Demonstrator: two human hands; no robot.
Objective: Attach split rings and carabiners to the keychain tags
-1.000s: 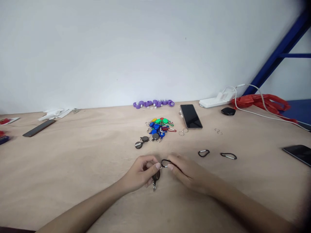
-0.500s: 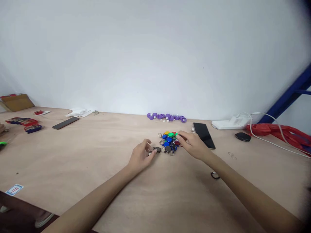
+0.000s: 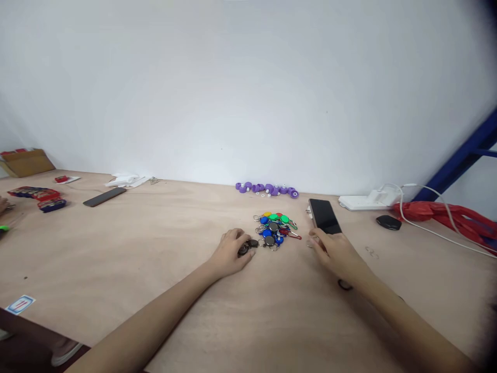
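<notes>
The wooden table (image 3: 155, 269) carries small, loose, slippery parts, so the main risk, as I judge it, is scatter: a sweep of either forearm could push the heap of coloured key tags (image 3: 275, 228) apart or knock rings off the edge. The phone (image 3: 324, 216) lies just beside the right hand (image 3: 337, 252), and a careless move there could shove it. The black carabiner (image 3: 344, 284) is half hidden under the right wrist and could be dragged along unnoticed.

The left hand (image 3: 230, 253) rests on the table with its fingers curled around the black badge reel (image 3: 245, 249), which lies at the near left edge of the heap; the hold looks loose, so the reel could slip. The right hand lies flat, fingertips by a small split ring (image 3: 311, 243); I cannot tell whether it pinches anything.

The room is plain: a white wall (image 3: 233, 93), a blue steel frame (image 3: 462, 155) at right. Along the back lie purple wheels (image 3: 267, 188), a power strip (image 3: 367, 201) with cable, a red bag (image 3: 454, 217), and a dark remote (image 3: 104, 197) at left.
</notes>
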